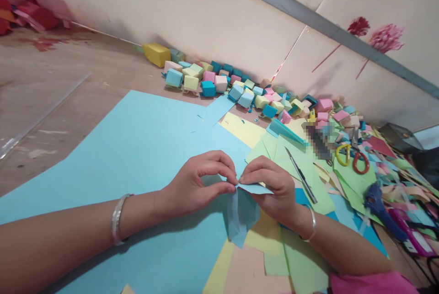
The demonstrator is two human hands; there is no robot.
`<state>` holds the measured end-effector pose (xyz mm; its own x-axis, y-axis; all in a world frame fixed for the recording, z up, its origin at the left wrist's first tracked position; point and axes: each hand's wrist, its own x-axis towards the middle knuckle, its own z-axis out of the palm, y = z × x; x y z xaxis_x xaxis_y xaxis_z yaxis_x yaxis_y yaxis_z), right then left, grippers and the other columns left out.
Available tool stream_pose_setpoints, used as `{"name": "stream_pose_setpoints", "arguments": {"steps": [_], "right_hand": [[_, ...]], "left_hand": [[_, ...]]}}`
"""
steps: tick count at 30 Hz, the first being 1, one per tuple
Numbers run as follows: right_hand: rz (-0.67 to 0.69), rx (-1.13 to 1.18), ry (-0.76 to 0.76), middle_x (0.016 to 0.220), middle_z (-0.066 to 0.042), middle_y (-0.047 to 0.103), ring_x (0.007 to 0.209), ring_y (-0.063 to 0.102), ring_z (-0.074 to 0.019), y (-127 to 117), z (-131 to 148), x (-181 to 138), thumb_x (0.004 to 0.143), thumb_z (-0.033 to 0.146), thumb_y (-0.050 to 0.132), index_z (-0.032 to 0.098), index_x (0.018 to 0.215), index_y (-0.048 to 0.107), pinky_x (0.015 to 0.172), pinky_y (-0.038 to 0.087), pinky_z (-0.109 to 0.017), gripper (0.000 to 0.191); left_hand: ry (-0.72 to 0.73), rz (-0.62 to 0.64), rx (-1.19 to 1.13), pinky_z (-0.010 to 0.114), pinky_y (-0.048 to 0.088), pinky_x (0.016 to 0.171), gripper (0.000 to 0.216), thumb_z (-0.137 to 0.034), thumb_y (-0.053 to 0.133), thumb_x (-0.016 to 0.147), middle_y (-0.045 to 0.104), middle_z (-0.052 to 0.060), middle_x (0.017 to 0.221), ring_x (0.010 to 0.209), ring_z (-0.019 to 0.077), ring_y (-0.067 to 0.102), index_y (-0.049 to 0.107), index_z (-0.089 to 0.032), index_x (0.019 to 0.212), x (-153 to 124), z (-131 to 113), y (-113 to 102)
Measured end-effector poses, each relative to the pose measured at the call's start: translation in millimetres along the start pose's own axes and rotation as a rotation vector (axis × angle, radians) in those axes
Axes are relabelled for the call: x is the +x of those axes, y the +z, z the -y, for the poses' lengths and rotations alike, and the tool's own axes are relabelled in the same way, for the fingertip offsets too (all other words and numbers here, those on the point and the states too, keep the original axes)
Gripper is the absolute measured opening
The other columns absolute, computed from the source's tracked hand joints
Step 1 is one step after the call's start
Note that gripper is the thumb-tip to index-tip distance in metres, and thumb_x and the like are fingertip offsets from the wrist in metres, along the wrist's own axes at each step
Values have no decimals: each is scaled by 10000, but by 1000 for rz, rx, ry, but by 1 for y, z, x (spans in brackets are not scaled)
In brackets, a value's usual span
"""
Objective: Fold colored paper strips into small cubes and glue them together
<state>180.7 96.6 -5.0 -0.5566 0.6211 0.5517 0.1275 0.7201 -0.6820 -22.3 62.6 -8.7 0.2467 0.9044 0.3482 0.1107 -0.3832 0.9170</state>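
Observation:
Both my hands pinch a small folded piece of light blue paper (242, 209) above a large light blue sheet (137, 147). My left hand (197, 184) grips its left side with thumb and fingers closed, a silver bangle on the wrist. My right hand (272, 189) pinches the paper's top edge, fingertips meeting those of the left hand. The folded piece hangs down between the two hands.
A craft knife (302, 176) lies on green sheets (308, 170) right of my hands. Scissors (353, 159) and a blue glue gun (382, 207) lie further right among paper scraps. Several small coloured paper boxes (240, 90) are piled along the wall. Yellow sheets (240, 129) lie nearby.

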Motion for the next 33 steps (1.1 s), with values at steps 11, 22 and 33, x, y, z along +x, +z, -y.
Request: {"name": "stream_pose_setpoints", "arguments": {"steps": [11, 22, 33], "right_hand": [[45, -75, -104, 815, -71, 670, 736, 618, -174, -1, 2, 3, 828, 162, 655, 219, 926, 716, 640, 527, -314, 129], [-51, -98, -126, 864, -65, 677, 780, 619, -198, -9, 1, 1, 848, 148, 611, 278, 1015, 717, 659, 537, -353, 236], [-7, -38, -136, 889, -76, 671, 800, 606, -183, -1, 4, 6, 845, 113, 629, 240, 1031, 706, 677, 532, -329, 238]], "left_hand": [[-9, 28, 21, 296, 481, 728, 90, -211, 696, 796, 673, 48, 802, 752, 186, 619, 763, -235, 742, 2, 3, -3], [-67, -79, -126, 325, 503, 783, 218, -197, 744, 740, 692, 86, 970, 911, 221, 614, 755, -227, 955, 1, 5, -3], [-390, 70, -572, 288, 484, 745, 44, -213, 748, 740, 690, 61, 1014, 857, 168, 623, 724, -177, 749, 1, 11, 4]]}}
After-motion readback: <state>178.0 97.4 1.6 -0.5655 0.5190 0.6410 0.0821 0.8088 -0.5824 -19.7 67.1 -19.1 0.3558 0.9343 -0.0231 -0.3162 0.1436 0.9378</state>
